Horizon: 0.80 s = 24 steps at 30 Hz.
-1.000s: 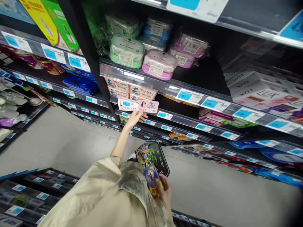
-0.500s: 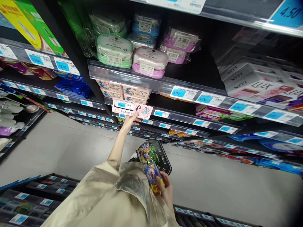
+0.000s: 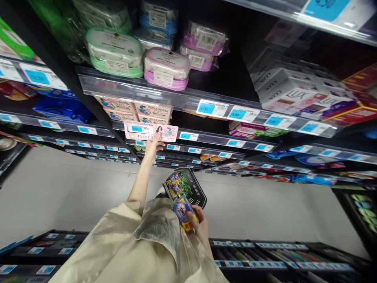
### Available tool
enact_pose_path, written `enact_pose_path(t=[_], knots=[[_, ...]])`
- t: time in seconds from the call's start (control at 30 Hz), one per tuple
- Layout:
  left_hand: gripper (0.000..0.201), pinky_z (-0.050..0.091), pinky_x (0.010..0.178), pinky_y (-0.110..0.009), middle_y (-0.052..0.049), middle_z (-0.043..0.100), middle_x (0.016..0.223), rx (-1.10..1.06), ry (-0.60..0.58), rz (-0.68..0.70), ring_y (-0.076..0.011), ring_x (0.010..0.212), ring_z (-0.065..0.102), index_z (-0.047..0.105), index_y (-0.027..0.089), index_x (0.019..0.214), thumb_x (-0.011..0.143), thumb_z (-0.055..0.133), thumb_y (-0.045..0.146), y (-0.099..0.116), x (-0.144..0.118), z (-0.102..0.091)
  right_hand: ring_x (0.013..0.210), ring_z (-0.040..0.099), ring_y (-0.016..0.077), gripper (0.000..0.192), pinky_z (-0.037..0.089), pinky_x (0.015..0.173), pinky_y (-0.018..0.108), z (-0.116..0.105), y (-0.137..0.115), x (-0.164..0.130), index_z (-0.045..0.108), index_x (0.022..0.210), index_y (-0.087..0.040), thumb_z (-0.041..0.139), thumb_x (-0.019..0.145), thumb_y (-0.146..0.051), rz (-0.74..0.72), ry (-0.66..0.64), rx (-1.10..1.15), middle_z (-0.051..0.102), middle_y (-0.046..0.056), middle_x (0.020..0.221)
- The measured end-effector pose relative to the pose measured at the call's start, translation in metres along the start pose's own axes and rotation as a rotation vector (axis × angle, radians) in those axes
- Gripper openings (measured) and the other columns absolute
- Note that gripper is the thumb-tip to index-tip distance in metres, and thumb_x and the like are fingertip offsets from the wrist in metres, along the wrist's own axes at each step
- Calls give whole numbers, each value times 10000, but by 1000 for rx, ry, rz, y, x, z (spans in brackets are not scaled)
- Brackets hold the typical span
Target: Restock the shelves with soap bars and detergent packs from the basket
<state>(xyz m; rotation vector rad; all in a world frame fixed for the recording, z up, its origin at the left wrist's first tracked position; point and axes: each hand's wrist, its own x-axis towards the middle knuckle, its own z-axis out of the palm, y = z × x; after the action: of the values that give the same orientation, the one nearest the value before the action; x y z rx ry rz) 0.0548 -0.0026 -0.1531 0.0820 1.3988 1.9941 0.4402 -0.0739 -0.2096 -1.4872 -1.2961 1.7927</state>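
L hand (image 3: 153,144) at pink shelf tag (image 3: 151,131)

Glossy printed foil-like packet (image 3: 183,212), shiny. Black perforated plastic basket (image 3: 194,188), matt. Pink card label (image 3: 150,131), smooth paper w/ slight sheen. Clear plastic shelf strips (image 3: 165,96), glossy, reflecting light. Beige cloth sleeve (image 3: 123,243), soft, creased, matt. Pastel plastic boxes (image 3: 166,68), shrink-wrapped, shiny. Grey floor (image 3: 73,196), matt.

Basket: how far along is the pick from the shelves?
Done: the basket already holds colourful packets. In hand: the right hand grips an OMO packet beside the basket; the left hand reaches up to the pink shelf tag, fingertips at its lower edge. Left: nothing from that shelf is picked; the pink boxes sit untouched.
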Motion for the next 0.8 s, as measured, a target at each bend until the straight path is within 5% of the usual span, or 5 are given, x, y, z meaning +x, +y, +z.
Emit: enact_pose_path(t=[0.13,0.23,0.57,0.7,0.8], knots=[[649,497,468,-193,-98,747,989,83,-85,-68,-135,647,677,669,154,1049,704,902,651,-8,-9,-16,995,745,285,501,622,863,337,-2,-25,14,754,1034,-207,949,639,-447,-80,41,52,788,71,1065],[667,524,516,-200,-84,738,946,179,-160,-128,-160,709,698,651,171,1088,715,871,680,-23,-24,-35,1034,745,271,570,630,882,335,-5,-68,39,725,1061,-198,984,597,-405,-234,36,61,782,90,1124],[608,549,648,-322,-81,753,865,686,-653,-277,-242,755,711,682,215,1002,798,662,787,-124,-140,-65,1318,657,297,472,546,1118,521,-4,-260,136,691,1147,-244,941,768,-371,-1160,-92,-337,706,107,1352],[341,558,835,-361,-61,782,943,843,-888,-222,-259,884,731,717,247,1015,902,632,557,-141,-182,-65,1255,694,277,514,548,1093,490,9,-299,174,689,1201,-186,911,802,-421,-1244,-126,-463,720,93,1301],[264,552,876,-367,-63,782,987,945,-999,-171,-272,932,726,733,258,1067,921,607,437,-143,-189,-67,1117,743,249,610,569,1030,448,16,-318,204,695,1205,-110,885,782,-505,-1229,-82,-547,753,64,1169]])
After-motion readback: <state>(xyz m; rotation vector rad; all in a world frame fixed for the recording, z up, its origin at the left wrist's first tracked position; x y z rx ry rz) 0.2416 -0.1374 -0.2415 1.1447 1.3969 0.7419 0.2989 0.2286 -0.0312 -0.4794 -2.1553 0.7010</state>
